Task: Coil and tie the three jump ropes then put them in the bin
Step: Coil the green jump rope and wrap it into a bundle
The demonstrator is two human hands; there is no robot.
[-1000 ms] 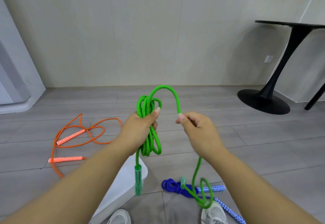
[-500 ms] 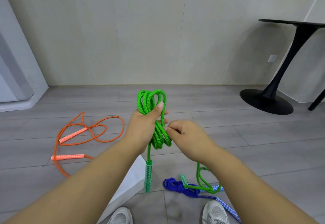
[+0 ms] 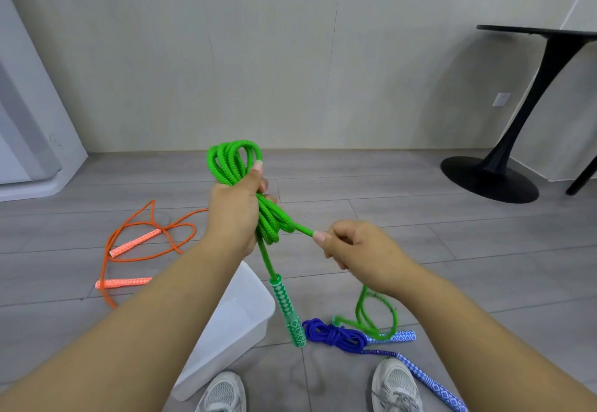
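Note:
My left hand (image 3: 234,214) grips a bundle of coiled green jump rope (image 3: 235,161), loops sticking up above the fist. One green handle (image 3: 289,311) dangles below it. My right hand (image 3: 355,250) pinches a taut strand of the same rope, pulled out to the right of the bundle; the slack tail loops down to the floor. A blue jump rope (image 3: 336,337) lies bundled on the floor by my feet. An orange jump rope (image 3: 142,240) lies loose on the floor at left. A white bin (image 3: 235,324) stands under my left forearm.
My two shoes (image 3: 394,385) are at the bottom edge. A black pedestal table (image 3: 497,172) stands at the right against the wall. A white appliance or cabinet base (image 3: 29,166) is at far left. Grey plank floor all round.
My right hand brought the strand in against the bundle, then pulled it out to the right and down, drawing it taut. The left hand kept its grip on the coils.

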